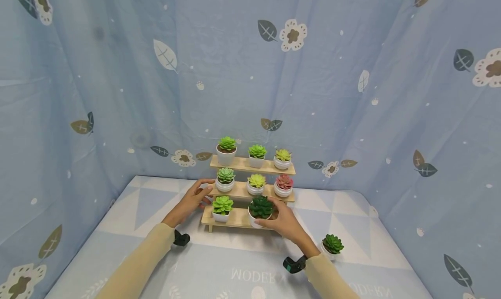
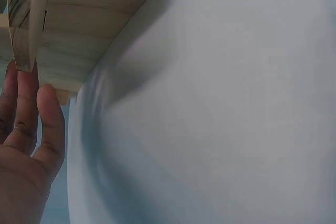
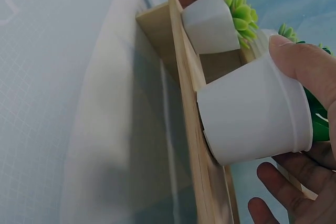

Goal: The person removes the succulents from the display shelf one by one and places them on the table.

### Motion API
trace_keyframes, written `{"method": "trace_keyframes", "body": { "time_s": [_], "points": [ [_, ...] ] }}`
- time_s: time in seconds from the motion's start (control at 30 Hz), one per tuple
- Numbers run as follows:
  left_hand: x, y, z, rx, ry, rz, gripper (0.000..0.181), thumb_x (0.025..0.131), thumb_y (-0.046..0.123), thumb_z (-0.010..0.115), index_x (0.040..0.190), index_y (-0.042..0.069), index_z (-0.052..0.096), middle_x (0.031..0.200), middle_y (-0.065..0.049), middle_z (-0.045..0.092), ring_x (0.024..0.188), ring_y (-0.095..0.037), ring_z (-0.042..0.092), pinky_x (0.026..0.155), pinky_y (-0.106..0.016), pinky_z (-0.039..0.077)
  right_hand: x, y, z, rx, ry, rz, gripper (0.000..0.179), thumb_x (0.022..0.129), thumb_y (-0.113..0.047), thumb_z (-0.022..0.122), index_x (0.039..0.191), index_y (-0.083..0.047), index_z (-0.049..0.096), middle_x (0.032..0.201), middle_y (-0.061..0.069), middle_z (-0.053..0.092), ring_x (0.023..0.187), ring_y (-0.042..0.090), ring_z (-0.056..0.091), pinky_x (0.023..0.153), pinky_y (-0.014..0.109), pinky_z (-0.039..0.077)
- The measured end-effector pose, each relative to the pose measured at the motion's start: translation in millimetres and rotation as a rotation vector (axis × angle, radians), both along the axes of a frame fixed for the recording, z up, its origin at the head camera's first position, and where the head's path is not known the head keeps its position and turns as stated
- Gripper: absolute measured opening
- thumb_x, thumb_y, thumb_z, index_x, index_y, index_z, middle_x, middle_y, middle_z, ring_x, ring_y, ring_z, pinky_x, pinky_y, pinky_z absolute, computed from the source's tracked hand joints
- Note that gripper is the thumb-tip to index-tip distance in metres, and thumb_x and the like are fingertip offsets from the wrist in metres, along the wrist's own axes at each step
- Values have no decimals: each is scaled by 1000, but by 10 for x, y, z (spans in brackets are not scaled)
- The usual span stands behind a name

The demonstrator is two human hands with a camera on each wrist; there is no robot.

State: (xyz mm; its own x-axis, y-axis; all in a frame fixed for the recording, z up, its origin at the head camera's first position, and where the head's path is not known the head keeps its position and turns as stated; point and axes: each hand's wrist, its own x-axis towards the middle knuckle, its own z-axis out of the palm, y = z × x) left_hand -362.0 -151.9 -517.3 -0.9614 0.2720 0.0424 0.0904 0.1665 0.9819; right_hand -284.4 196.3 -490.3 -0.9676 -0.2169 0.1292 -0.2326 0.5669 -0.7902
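My right hand [image 1: 287, 223] grips a dark green artificial succulent [image 1: 260, 206] in a white pot [image 3: 247, 114], thumb on the near rim and fingers round the far side. The pot's base is right at the bottom plank of a three-tier wooden plant stand [image 1: 238, 216]. At the stand's left end is my left hand [image 1: 192, 199], its fingers [image 2: 51, 124] fairly straight and touching the wooden end piece. A light green succulent [image 1: 222, 205] in a square white pot stands on the bottom tier's left part.
Three potted succulents stand on the top tier [image 1: 266, 166]. The middle tier [image 1: 238, 191] also bears three, including a red one [image 1: 284, 182] at the right. Another green succulent [image 1: 332, 244] stands on the patterned tablecloth [image 1: 235, 255], beyond my right forearm. A blue curtain [image 1: 235, 72] hangs behind.
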Motion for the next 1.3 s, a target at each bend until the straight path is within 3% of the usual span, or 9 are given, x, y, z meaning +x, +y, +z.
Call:
{"method": "trace_keyframes", "body": {
  "time_s": [0.2, 0.37, 0.63, 0.97, 1.3],
  "points": [
    [10, -1, 32, -4, -5, -10, 46, 109, 43, 50, 152, 26, 43, 128, -19, 55, 100, -34, 64, 85, -56, 48, 52, 20, 25, -30, -14, 9, 91, 78, -52, 89, 150, -13, 49, 133, 5, 62, 116, 22, 62, 95, 49, 52],
    [-17, -3, -4, -12, 5, -12, 50, 107, 49, 52, 152, 29, 43, 130, -18, 55, 102, -33, 64, 83, -53, 50, 95, 67, 25, -39, -14, 5, 91, 78, -51, 89, 151, -13, 49, 136, 6, 61, 117, 27, 63, 96, 52, 52],
    [-24, 3, -11, -11, -13, -8, 49, 107, 50, 52, 151, 30, 43, 130, -19, 55, 104, -36, 64, 87, -56, 48, 191, 167, 5, -12, -17, -32, 92, 78, -51, 89, 152, -13, 48, 133, 8, 62, 101, 20, 64, 83, 42, 54],
    [99, 31, 178, 4, -36, -27, 43, 111, 37, 50, 151, 23, 44, 127, -22, 55, 108, -46, 60, 91, -62, 45, 307, 305, 31, 45, -10, -126, 99, 77, -55, 89, 154, -10, 46, 136, 8, 61, 104, 21, 61, 83, 43, 53],
    [-7, 3, -23, 7, -17, -9, 50, 106, 51, 52, 151, 31, 43, 132, -19, 53, 107, -41, 62, 90, -62, 45, 458, 471, 39, 41, -1, -155, 96, 76, -49, 91, 152, -9, 48, 136, 9, 62, 99, 20, 62, 76, 38, 52]
  ]
}}
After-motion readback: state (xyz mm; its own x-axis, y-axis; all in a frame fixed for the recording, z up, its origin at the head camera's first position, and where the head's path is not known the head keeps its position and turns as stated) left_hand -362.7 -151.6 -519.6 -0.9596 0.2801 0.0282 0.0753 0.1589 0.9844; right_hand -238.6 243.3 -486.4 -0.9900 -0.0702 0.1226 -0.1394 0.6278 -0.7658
